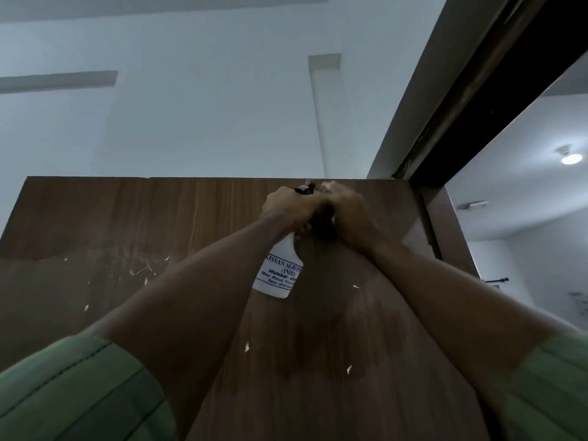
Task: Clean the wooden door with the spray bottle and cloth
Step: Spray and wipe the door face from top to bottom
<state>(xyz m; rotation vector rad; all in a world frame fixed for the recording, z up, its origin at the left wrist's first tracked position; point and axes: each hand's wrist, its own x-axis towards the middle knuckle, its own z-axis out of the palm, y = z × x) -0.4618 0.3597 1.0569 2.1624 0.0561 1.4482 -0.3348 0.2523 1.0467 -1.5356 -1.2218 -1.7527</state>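
Left hand [288, 210] first: we have it raised high against the door, fingers curled round the neck of the white plastic spray bottle [279, 271], which hangs down from our grip with its base tilted toward the lower left. A black nozzle [304, 190] pokes out above our knuckles, close under the door's top edge. We can read part of the dark blue print on the bottle's side, including "MUMBAI" and "(INDIA"; the rest is cut off by the curve.

Our right hand [351, 214] sits just beside the left, touching it, blurred, its back toward us. A pale smudge [332, 186] shows above its fingers, and it may be the cloth, though we cannot tell for certain; nor can we tell whether this hand grips anything.

Both hands lie over the upper part of the brown wood-grain door [133, 224], near its top right corner. Its surface carries a darker band across the top and several small pale chips and scratches, most of them on the left and lower middle. We count one bottle, one door, two bare forearms, and two green sleeves [79, 393] at the bottom corners.

Beyond the door, a pale wall [191, 106] rises on the left. On the right, a dark door frame [496, 100] slants upward, and past it a white room holds one lit round ceiling lamp [571, 159].
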